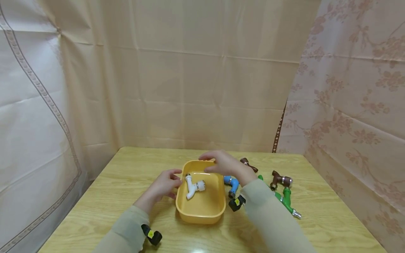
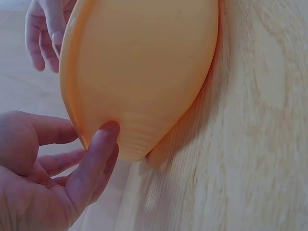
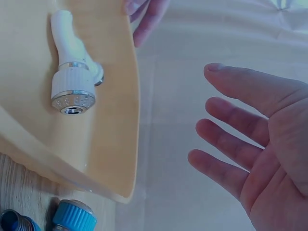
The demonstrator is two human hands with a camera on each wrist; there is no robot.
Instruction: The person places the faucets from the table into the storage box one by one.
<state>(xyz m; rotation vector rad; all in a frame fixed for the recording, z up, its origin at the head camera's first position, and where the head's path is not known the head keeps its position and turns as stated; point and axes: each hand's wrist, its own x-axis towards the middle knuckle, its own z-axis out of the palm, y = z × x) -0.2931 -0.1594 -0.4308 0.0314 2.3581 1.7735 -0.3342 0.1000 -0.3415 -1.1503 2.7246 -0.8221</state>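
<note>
A yellow plastic basin (image 1: 202, 218) stands on the table with a white plastic tap (image 1: 191, 188) lying inside it. My left hand (image 1: 162, 185) is at the basin's left side, its fingertips touching the wall and rim; the left wrist view shows a fingertip (image 2: 109, 130) against the outer wall. Over the far right part of the basin hovers my right hand (image 1: 226, 165), fingers apart and holding nothing. The right wrist view shows that hand (image 3: 260, 139) clear of the rim, with the white tap (image 3: 72, 72) in the basin beside it.
Right of the basin lies a blue tap (image 1: 233, 185), partly behind my right wrist. Farther right are brown taps (image 1: 280, 180) and green taps (image 1: 286, 200), some hidden by my forearm. Curtains (image 1: 202, 88) hang behind the wooden table (image 1: 126, 175) and at both sides.
</note>
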